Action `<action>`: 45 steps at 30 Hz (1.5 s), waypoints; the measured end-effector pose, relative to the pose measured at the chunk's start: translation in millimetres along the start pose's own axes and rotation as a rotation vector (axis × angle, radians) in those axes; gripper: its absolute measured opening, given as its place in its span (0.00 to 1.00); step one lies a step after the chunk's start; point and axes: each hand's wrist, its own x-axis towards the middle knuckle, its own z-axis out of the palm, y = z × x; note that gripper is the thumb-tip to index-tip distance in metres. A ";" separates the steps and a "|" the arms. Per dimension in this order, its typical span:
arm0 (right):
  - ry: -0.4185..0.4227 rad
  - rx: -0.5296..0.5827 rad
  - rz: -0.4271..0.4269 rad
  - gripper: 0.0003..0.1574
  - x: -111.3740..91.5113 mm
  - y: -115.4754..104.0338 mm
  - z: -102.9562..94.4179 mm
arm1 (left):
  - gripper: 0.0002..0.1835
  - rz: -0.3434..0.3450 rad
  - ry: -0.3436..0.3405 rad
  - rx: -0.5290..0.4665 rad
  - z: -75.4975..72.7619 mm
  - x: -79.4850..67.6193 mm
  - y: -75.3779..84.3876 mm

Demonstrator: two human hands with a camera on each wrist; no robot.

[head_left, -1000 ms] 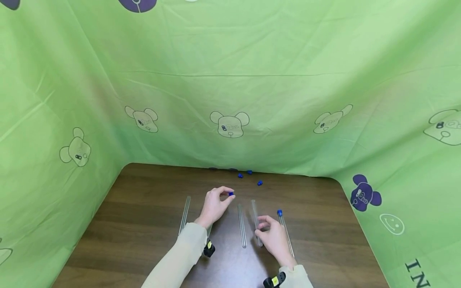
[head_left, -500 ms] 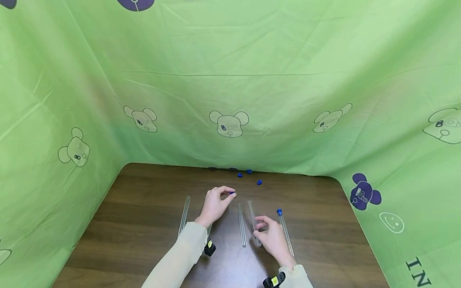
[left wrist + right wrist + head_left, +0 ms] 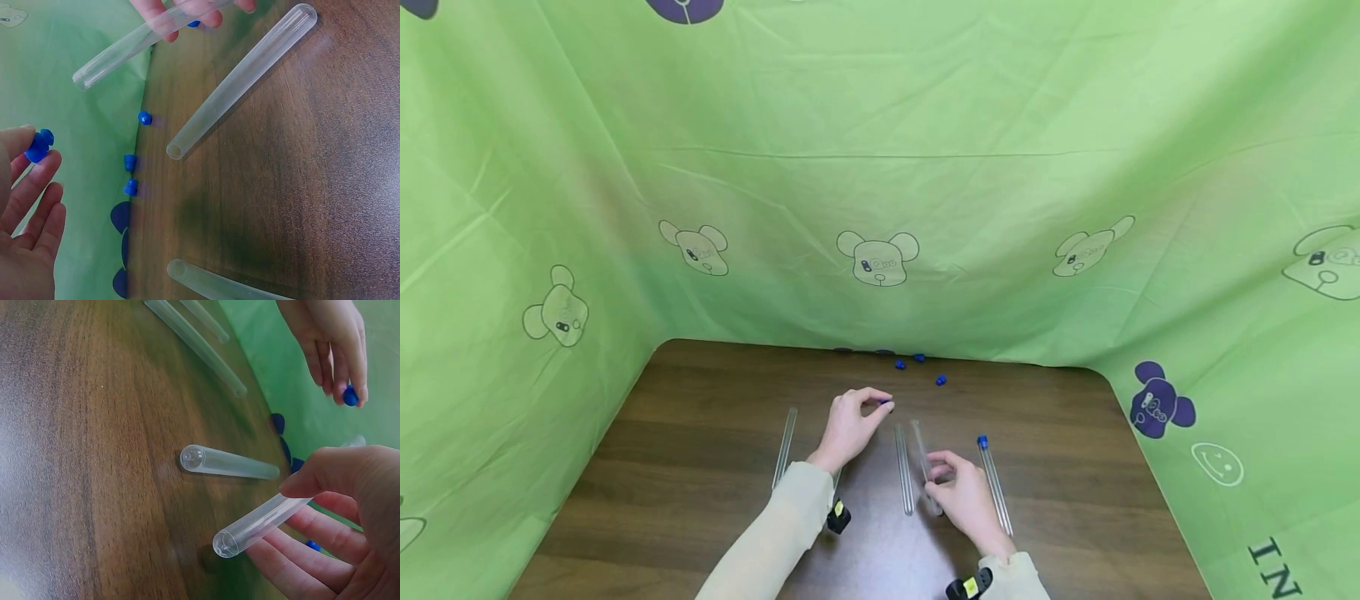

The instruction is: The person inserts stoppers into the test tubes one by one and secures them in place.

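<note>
Between thumb and fingertip, my left hand (image 3: 847, 429) pinches a small blue stopper (image 3: 39, 146). My right hand (image 3: 962, 493) holds a clear test tube (image 3: 262, 524) near its rounded end, thumb on one side and fingers on the other. This tube is raised off the table and tilted, its open end pointing away from me and toward the left hand. Stopper and tube are apart. Just left of the held tube, another uncapped test tube (image 3: 904, 471) lies on the table.
A test tube with a blue stopper (image 3: 982, 442) lies right of the right hand. Another tube (image 3: 785, 448) lies left of the left forearm, which partly hides one more. Loose blue stoppers (image 3: 941, 380) sit near the back edge of the wooden table (image 3: 700, 433), before a green cloth.
The held tube's open end has swung left, with my right hand shifting slightly left. My left hand, still pinching the stopper, has moved a little to the right.
</note>
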 end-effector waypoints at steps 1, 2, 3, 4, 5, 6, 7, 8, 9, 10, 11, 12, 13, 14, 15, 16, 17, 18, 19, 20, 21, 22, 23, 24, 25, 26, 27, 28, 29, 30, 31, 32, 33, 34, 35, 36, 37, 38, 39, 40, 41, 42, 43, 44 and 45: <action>-0.002 0.002 0.010 0.25 -0.3 -0.5 0.3 | 0.07 -0.001 0.000 0.001 0.1 -0.3 0.2; -0.005 0.003 0.011 0.25 -0.8 -1.0 0.7 | 0.07 -0.002 -0.002 0.002 0.2 -0.5 0.4; -0.007 0.004 0.011 0.25 -1.2 -1.3 1.1 | 0.07 -0.003 -0.004 0.002 0.3 -0.8 0.5; -0.008 0.007 0.013 0.25 -1.5 -1.5 1.6 | 0.07 -0.004 -0.006 0.002 0.4 -0.9 0.6; -0.010 0.009 0.015 0.25 -1.7 -1.6 2.1 | 0.07 -0.006 -0.008 0.002 0.5 -1.1 0.7; -0.012 0.013 0.018 0.25 -1.9 -1.7 2.6 | 0.07 -0.007 -0.009 0.001 0.5 -1.2 0.8; -0.012 0.014 0.020 0.25 -1.9 -1.6 3.0 | 0.07 -0.006 -0.009 0.001 0.6 -1.2 0.7; -0.013 0.017 0.022 0.25 -1.8 -1.4 3.4 | 0.07 -0.005 -0.009 -0.001 0.6 -1.1 0.8; -0.012 0.018 0.021 0.25 -1.7 -1.2 3.7 | 0.07 -0.004 -0.007 -0.004 0.6 -1.0 0.7; -0.012 0.019 0.020 0.25 -1.6 -1.2 3.9 | 0.07 -0.002 -0.004 -0.006 0.6 -1.0 0.7; -0.012 0.021 0.018 0.25 -1.5 -1.1 4.1 | 0.07 -0.001 -0.003 -0.005 0.7 -0.9 0.7; -0.012 0.023 0.015 0.25 -1.4 -1.0 4.3 | 0.07 0.001 0.000 -0.005 0.7 -0.7 0.6; -0.012 0.024 0.012 0.25 -1.5 -1.3 4.4 | 0.07 0.004 0.002 -0.004 0.8 -0.6 0.4; -0.011 0.026 0.007 0.25 -1.7 -1.5 4.6 | 0.07 0.004 0.001 -0.003 0.9 -0.4 0.4; -0.011 0.025 0.001 0.25 -1.9 -1.7 4.9 | 0.07 0.005 -0.001 -0.001 1.0 -0.4 0.3; -0.013 0.026 -0.007 0.25 -2.1 -2.0 5.3 | 0.07 0.004 -0.003 -0.001 0.9 -0.4 0.3; -0.015 0.025 -0.018 0.25 -2.4 -2.2 5.8 | 0.07 0.005 -0.005 0.000 0.9 -0.4 0.3; -0.019 0.025 -0.022 0.25 -2.7 -2.8 6.2 | 0.07 0.004 -0.006 -0.003 0.8 -0.4 0.3; -0.023 0.026 -0.027 0.25 -3.1 -3.6 6.5 | 0.07 0.004 -0.008 -0.005 0.8 -0.5 0.3; -0.027 0.027 -0.029 0.25 -3.2 -4.1 7.0 | 0.06 0.002 -0.010 -0.007 0.6 -0.5 0.6; -0.032 0.027 -0.030 0.25 -3.3 -4.7 7.5 | 0.06 0.001 -0.011 -0.008 0.6 -0.5 0.7; -0.036 0.029 -0.032 0.26 -3.4 -5.3 8.0 | 0.06 0.002 -0.011 -0.011 0.5 -0.6 1.0; -0.041 0.031 -0.031 0.26 -3.5 -5.9 8.4 | 0.06 0.003 -0.012 -0.011 0.5 -0.6 1.4; -0.043 0.035 -0.025 0.26 -3.5 -6.8 8.6 | 0.06 0.002 -0.013 -0.010 0.5 -0.5 1.5; -0.046 0.039 -0.025 0.26 -3.5 -7.5 8.9 | 0.06 0.002 -0.014 -0.011 0.4 -0.5 1.7; -0.048 0.041 -0.027 0.26 -3.5 -7.7 9.5 | 0.06 0.001 -0.016 -0.009 0.3 -0.4 1.9; -0.049 0.043 -0.029 0.26 -3.4 -8.1 9.8 | 0.07 0.001 -0.018 -0.009 0.3 -0.3 2.0; -0.050 0.045 -0.030 0.26 -3.2 -8.3 10.1 | 0.07 0.001 -0.020 -0.009 0.1 -0.4 2.2; -0.053 0.045 -0.029 0.26 -3.0 -8.5 10.3 | 0.07 -0.001 -0.021 -0.007 -0.1 -0.5 2.2; -0.055 0.047 -0.026 0.26 -3.0 -8.7 10.7 | 0.07 -0.006 -0.025 -0.005 -0.5 -0.6 2.4; -0.058 0.045 -0.024 0.26 -2.7 -8.5 11.0 | 0.08 -0.008 -0.029 -0.004 -0.8 -0.5 2.8; -0.059 0.043 -0.025 0.26 -2.4 -8.4 11.2 | 0.08 -0.011 -0.033 -0.004 -0.9 -0.5 2.9; -0.060 0.040 -0.024 0.26 -2.2 -8.4 11.2 | 0.08 -0.013 -0.037 -0.004 -0.9 -0.6 3.2; -0.061 0.038 -0.023 0.26 -2.2 -8.5 11.2 | 0.08 -0.016 -0.041 -0.003 -0.9 -0.6 3.5; -0.062 0.038 -0.023 0.26 -2.3 -8.8 11.3 | 0.08 -0.019 -0.045 -0.005 -0.8 -0.6 3.8; -0.061 0.037 -0.023 0.26 -2.4 -9.2 11.4 | 0.08 -0.022 -0.050 -0.006 -0.6 -0.6 4.0; -0.059 0.034 -0.024 0.26 -2.4 -9.3 11.4 | 0.08 -0.023 -0.053 -0.009 -0.2 -0.7 4.0; -0.060 0.031 -0.037 0.26 -2.5 -9.5 11.2 | 0.09 -0.024 -0.056 -0.009 0.2 -1.0 4.2; -0.060 0.031 -0.037 0.26 -2.6 -9.6 11.3 | 0.09 -0.026 -0.059 -0.009 0.4 -1.1 4.6; -0.059 0.030 -0.036 0.26 -2.7 -9.7 11.4 | 0.09 -0.029 -0.063 -0.010 0.6 -1.3 4.8; -0.059 0.029 -0.036 0.26 -2.7 -9.8 11.4 | 0.09 -0.031 -0.066 -0.011 0.7 -1.5 5.2; -0.059 0.026 -0.037 0.26 -2.8 -9.6 11.5 | 0.09 -0.034 -0.069 -0.009 0.7 -1.8 5.5; -0.059 0.025 -0.038 0.26 -2.7 -9.4 11.6 | 0.09 -0.034 -0.071 -0.010 0.8 -2.0 5.7; -0.059 0.025 -0.040 0.26 -2.7 -9.4 11.5 | 0.09 -0.033 -0.073 -0.009 0.9 -2.1 5.9; -0.057 0.025 -0.029 0.26 -2.6 -9.3 11.6 | 0.08 -0.031 -0.074 -0.012 1.0 -2.3 6.0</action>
